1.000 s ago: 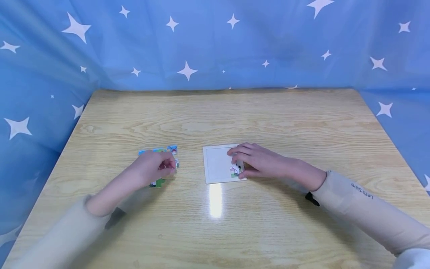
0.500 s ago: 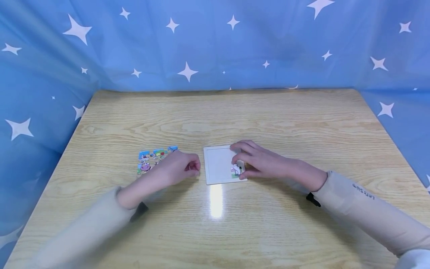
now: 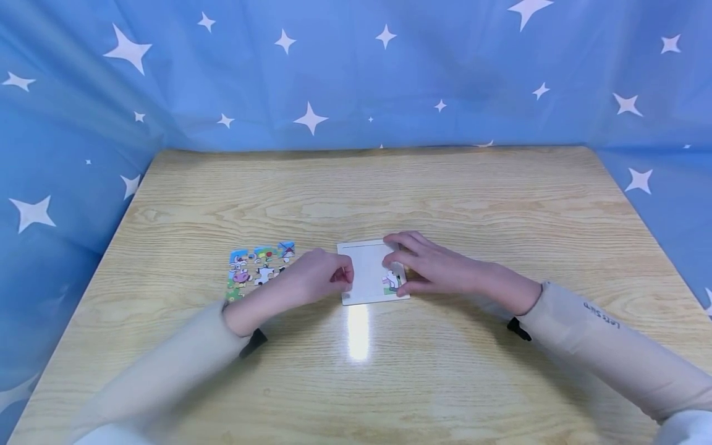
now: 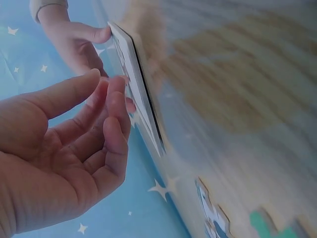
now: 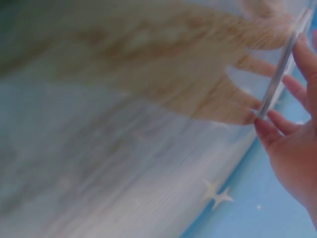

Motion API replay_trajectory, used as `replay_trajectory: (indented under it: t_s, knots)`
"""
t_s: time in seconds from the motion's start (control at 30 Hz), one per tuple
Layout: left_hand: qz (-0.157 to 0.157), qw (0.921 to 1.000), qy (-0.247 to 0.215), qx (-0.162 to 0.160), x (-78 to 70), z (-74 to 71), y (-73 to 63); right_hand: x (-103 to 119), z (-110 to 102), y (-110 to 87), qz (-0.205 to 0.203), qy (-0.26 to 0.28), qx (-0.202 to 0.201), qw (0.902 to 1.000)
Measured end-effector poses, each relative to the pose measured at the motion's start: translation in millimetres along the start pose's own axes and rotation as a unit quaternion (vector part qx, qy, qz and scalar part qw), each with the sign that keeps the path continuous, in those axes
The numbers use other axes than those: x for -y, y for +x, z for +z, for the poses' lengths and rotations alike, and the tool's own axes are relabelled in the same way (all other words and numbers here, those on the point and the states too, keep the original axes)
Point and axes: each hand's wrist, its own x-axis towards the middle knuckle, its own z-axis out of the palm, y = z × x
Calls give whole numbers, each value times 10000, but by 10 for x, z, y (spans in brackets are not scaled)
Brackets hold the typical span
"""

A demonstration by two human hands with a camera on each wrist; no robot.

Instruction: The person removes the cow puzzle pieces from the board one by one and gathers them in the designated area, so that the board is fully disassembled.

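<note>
My left hand (image 3: 325,275) is over the left side of a white square puzzle tray (image 3: 364,269). Its thumb and fingertips are drawn together in the left wrist view; I cannot tell whether a piece is between them. My right hand (image 3: 425,266) grips the tray's right side, thumb at the near corner and fingers toward the far edge. In the right wrist view its fingers and thumb (image 5: 267,134) span the tray edge (image 5: 277,82). One puzzle piece (image 3: 391,282), white with green below, lies in the tray's near right corner, partly behind the right hand.
Several picture puzzle pieces lie left of the tray, among them a cow-face piece (image 3: 240,275), a black-and-white piece (image 3: 265,275) and a blue piece with a red shape (image 3: 286,249). The left forearm covers some. A starry blue curtain (image 3: 356,74) surrounds the wooden table (image 3: 473,371).
My left hand has moved right from the loose pieces to the tray's left side, uncovering several pieces. The right hand stays on the tray with barely any movement.
</note>
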Motion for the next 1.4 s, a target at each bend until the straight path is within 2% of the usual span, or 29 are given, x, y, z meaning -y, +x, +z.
replay_trajectory:
  t_s: [0.2,0.5,0.93,1.4]
  knots:
    - [-108,9997,140,148,-86,32,95,-18,13,-3,-83,-35,-87,9999]
    - [-147,9991,329,213,-129,145,227,-38,31,1,-96,-22,-147,9998]
    - [-152,9987,392,273,-171,194,270,-45,-7,-13,66,60,75,9999]
    - [-224,9984,397,344,-208,258,341,-74,-14,-38,149,223,23,9996]
